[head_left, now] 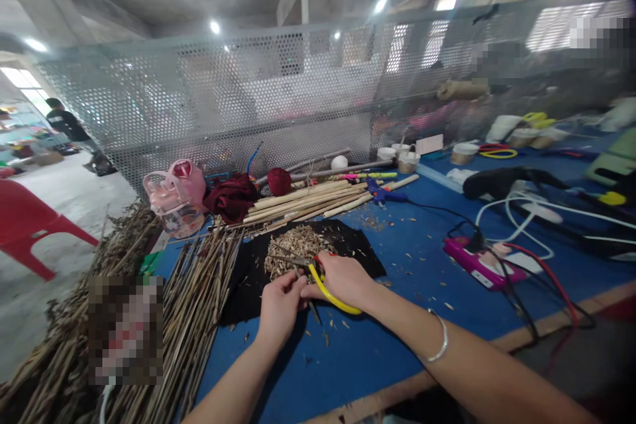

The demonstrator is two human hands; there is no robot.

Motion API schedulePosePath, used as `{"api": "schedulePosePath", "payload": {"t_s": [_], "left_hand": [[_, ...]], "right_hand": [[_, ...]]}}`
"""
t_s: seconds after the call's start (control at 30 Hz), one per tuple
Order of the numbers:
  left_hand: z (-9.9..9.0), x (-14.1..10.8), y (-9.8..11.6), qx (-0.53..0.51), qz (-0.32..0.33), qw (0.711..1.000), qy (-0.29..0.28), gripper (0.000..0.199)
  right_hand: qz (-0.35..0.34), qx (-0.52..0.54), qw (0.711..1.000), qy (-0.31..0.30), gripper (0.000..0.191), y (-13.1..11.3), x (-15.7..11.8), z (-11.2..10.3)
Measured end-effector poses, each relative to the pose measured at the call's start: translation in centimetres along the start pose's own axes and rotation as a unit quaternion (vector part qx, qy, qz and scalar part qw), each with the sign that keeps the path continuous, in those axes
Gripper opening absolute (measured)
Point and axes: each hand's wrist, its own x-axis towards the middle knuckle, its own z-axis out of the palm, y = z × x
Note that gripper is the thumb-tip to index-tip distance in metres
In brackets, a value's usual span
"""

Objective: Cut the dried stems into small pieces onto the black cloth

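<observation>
My right hand [342, 278] grips a pair of scissors [325, 289] with yellow and red handles. Their blades point left over a heap of chopped plant bits [303, 242]. Close beside them, my left hand [281, 308] pinches a short dry stem [314, 311], whose lower end shows below the fingers; the fingertips partly hide the rest. Under the heap lies a black cloth [243, 291] on the blue table [308, 377]. A bundle of long dry stalks [193, 318] lies left of my left hand.
Behind the cloth are peeled sticks [298, 202], a dark red yarn ball [279, 181] and a blue glue gun [382, 193]. A purple power strip [479, 264] with cords sits at right. Pink bottle [179, 199] stands at left, a perforated metal screen [248, 99] at the back.
</observation>
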Motion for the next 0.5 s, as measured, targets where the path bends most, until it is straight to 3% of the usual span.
{"api": "schedulePosePath", "payload": {"t_s": [0.5], "left_hand": [[-0.09, -0.20, 0.21, 0.011, 0.015, 1.000, -0.005, 0.038]], "right_hand": [[0.014, 0.012, 1.000, -0.021, 0.071, 0.11, 0.03, -0.20]]}}
